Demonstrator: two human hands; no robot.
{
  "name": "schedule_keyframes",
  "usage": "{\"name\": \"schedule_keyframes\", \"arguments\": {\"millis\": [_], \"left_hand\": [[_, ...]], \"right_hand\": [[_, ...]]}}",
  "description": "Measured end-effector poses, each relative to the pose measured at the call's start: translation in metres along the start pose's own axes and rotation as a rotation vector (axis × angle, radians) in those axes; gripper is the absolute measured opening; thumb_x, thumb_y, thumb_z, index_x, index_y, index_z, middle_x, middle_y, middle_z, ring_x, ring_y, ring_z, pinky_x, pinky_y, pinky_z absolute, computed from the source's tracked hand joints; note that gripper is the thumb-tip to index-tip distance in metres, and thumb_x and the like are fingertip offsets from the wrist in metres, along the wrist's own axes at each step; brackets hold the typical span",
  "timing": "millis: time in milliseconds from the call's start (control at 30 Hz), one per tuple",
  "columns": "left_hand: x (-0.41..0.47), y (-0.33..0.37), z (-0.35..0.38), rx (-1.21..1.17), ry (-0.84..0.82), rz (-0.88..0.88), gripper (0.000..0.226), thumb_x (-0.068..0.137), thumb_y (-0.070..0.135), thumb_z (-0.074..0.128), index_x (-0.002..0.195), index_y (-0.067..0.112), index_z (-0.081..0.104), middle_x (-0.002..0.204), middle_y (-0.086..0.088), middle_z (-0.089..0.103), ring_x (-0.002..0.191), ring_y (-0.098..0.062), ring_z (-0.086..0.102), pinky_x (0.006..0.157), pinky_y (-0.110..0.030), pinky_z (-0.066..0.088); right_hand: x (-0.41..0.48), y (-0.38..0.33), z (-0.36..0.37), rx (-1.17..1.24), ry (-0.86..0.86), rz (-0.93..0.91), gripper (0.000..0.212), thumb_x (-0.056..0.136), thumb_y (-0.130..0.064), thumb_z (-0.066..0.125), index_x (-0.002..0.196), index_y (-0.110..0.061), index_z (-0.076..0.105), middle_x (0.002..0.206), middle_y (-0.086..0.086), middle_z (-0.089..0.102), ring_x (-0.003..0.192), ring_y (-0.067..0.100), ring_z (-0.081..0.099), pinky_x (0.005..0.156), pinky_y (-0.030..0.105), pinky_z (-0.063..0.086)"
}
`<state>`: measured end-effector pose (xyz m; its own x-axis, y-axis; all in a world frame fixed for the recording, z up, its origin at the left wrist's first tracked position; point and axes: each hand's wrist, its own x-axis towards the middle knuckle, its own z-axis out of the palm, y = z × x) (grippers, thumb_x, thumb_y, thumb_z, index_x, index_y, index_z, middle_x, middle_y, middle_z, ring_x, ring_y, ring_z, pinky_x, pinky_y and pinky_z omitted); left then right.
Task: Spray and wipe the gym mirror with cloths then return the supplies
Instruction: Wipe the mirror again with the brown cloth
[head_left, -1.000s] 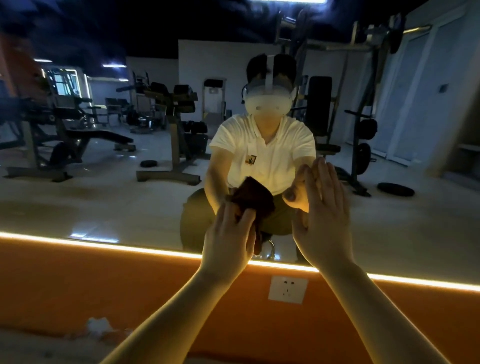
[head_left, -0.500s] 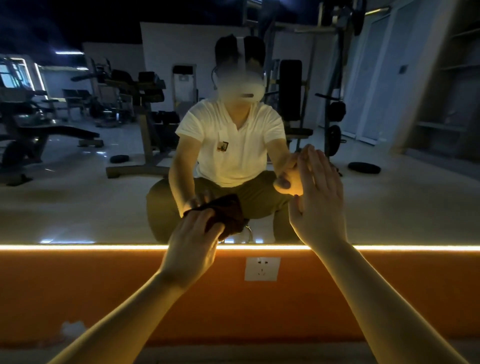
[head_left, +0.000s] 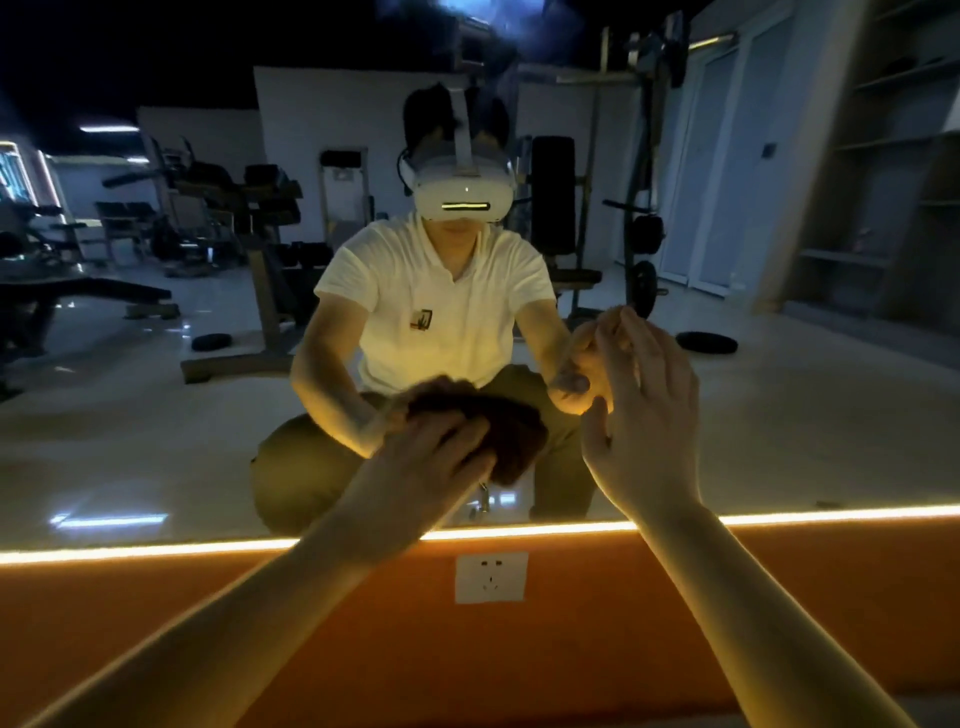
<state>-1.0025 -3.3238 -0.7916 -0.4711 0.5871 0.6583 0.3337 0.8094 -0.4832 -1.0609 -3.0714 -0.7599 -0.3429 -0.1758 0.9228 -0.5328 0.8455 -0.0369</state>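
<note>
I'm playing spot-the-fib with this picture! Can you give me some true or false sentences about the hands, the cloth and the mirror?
1. The left hand presses a dark cloth on the mirror. True.
2. The right hand holds a spray bottle. False: it holds nothing. Its fingers are straight and reach up to the mirror.
3. A white wall socket sits below the mirror. True.
4. The cloth is bright white. False: it is dark brown.
5. The glowing light strip runs along the top of the mirror. False: it runs along the bottom edge.
</note>
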Motion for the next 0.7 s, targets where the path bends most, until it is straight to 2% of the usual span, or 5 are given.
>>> {"name": "schedule_keyframes", "arguments": {"millis": [167,333,400,500,700], "left_hand": [[0.048,-0.036,-0.035,0.065,0.315,-0.238,0.042,0.08,0.01,0.08,0.119,0.01,0.066,0.14,-0.017,0.057,0.135,-0.035,0.043,0.112,-0.045,0.034],[0.009,0.008,0.012,-0.012,0.153,-0.071,0.038,0.088,0.013,0.068,0.126,0.012,0.063,0.15,-0.017,0.053,0.152,-0.032,0.031,0.13,-0.047,0.017],[-0.01,0.01,0.019,-0.014,0.039,0.004,0.046,0.088,0.02,0.074,0.131,0.014,0.058,0.155,-0.015,0.046,0.153,-0.031,0.03,0.125,-0.051,0.03],[-0.002,-0.015,0.001,0.025,0.058,0.059,0.056,0.078,0.015,0.082,0.128,0.015,0.056,0.152,-0.015,0.048,0.149,-0.032,0.036,0.12,-0.053,0.037],[0.087,-0.092,-0.075,0.046,0.292,-0.23,0.077,0.084,0.004,0.078,0.15,0.011,0.039,0.155,-0.02,0.044,0.142,-0.038,0.047,0.108,-0.059,0.049]], "right_hand": [[0.027,-0.011,-0.005,0.064,0.054,-0.037,0.062,0.096,-0.022,0.051,0.156,-0.011,0.039,0.166,0.015,0.03,0.152,0.035,0.028,0.118,0.057,0.032],[0.032,-0.011,-0.01,0.047,-0.006,-0.076,0.07,0.097,-0.024,0.047,0.162,-0.013,0.024,0.17,0.012,0.022,0.158,0.03,0.018,0.124,0.055,0.025],[0.03,-0.008,-0.012,0.022,-0.053,-0.095,0.069,0.098,-0.025,0.044,0.162,-0.013,0.023,0.17,0.01,0.022,0.158,0.028,0.016,0.125,0.052,0.023],[0.031,-0.006,-0.016,0.02,-0.058,-0.101,0.067,0.098,-0.025,0.044,0.162,-0.012,0.026,0.17,0.01,0.024,0.158,0.026,0.017,0.126,0.049,0.022],[0.034,-0.014,-0.018,0.044,-0.057,-0.086,0.067,0.099,-0.027,0.044,0.162,-0.016,0.024,0.17,0.01,0.023,0.158,0.028,0.019,0.125,0.048,0.022]]}}
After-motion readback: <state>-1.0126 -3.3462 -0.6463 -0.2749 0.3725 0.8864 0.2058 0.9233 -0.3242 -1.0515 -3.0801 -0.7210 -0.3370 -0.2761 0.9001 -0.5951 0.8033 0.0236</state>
